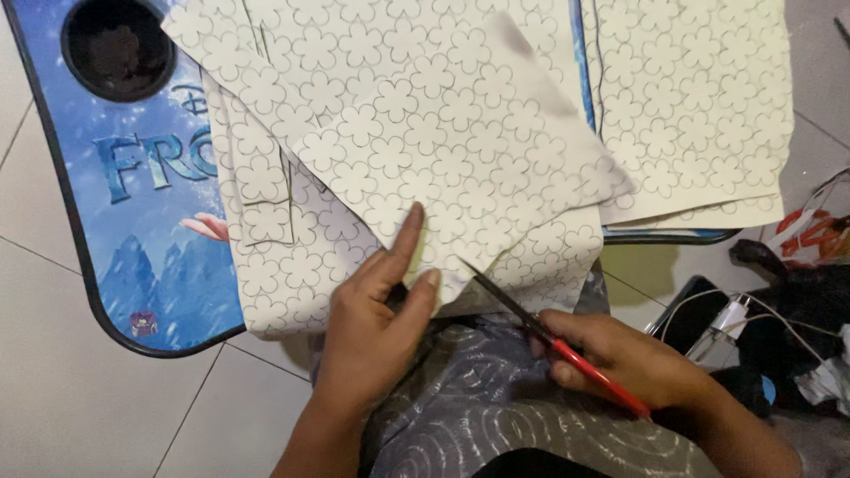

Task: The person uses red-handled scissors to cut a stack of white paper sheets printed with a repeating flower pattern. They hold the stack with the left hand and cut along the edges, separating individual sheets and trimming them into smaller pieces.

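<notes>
Scissors' handles (611, 376) hidden in right hand (633, 358); upper sheet corner (522, 53) blurred.
</notes>
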The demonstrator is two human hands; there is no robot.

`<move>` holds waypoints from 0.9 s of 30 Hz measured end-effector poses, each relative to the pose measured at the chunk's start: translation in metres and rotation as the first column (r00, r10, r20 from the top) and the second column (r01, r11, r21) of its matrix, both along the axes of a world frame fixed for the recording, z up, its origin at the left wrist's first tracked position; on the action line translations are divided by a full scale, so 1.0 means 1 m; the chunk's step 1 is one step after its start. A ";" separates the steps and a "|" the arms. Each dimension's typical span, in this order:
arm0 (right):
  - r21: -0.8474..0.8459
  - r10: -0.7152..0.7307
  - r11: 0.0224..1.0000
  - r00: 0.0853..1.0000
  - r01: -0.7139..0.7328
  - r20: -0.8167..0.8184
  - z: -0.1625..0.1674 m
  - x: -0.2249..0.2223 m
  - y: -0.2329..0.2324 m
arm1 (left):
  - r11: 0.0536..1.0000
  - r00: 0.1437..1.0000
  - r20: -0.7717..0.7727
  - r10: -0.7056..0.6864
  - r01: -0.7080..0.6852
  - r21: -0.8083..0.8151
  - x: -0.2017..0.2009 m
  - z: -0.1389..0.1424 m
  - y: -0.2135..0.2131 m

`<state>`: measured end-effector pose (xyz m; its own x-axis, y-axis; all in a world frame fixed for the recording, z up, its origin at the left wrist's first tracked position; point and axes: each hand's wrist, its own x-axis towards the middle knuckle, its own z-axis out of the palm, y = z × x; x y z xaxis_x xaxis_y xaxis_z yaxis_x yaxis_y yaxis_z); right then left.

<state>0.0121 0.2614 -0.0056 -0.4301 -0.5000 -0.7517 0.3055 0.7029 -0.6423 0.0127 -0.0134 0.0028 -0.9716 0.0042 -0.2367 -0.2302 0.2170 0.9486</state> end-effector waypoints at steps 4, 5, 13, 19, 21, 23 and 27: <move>-0.083 -0.021 0.996 0.999 0.025 0.046 -0.001 0.000 -0.003 | 0.993 0.987 0.151 -0.052 0.067 -0.099 0.004 -0.004 0.005; -0.055 -0.020 0.998 0.998 0.024 0.066 -0.001 0.000 -0.004 | 0.994 0.998 0.024 -0.057 0.059 -0.097 0.005 -0.006 0.007; -0.141 -0.036 0.989 0.999 0.035 -0.001 -0.002 0.004 -0.008 | 1.000 1.000 -0.013 -0.018 0.018 0.014 0.012 -0.014 0.018; -0.057 -0.065 0.996 0.997 0.067 0.050 -0.001 0.003 -0.010 | 0.994 0.999 0.032 -0.014 0.018 -0.111 0.013 -0.015 0.019; -0.056 -0.069 0.996 0.996 0.072 0.056 -0.001 0.004 -0.010 | 0.995 0.999 0.032 -0.013 0.016 -0.094 0.012 -0.015 0.019; -0.026 -0.051 0.998 0.999 0.052 0.018 0.000 0.005 -0.011 | 0.994 1.000 0.028 -0.011 0.014 -0.105 0.011 -0.015 0.019; -0.081 -0.037 0.996 0.999 0.037 0.009 -0.003 0.004 -0.010 | 0.991 1.000 0.024 -0.011 0.014 -0.135 0.012 -0.015 0.019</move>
<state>0.0165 0.2512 -0.0091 -0.4438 -0.5431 -0.7128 0.3355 0.6369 -0.6941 0.0242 0.0057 -0.0121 -0.9660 -0.0171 -0.2581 -0.2479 0.3455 0.9051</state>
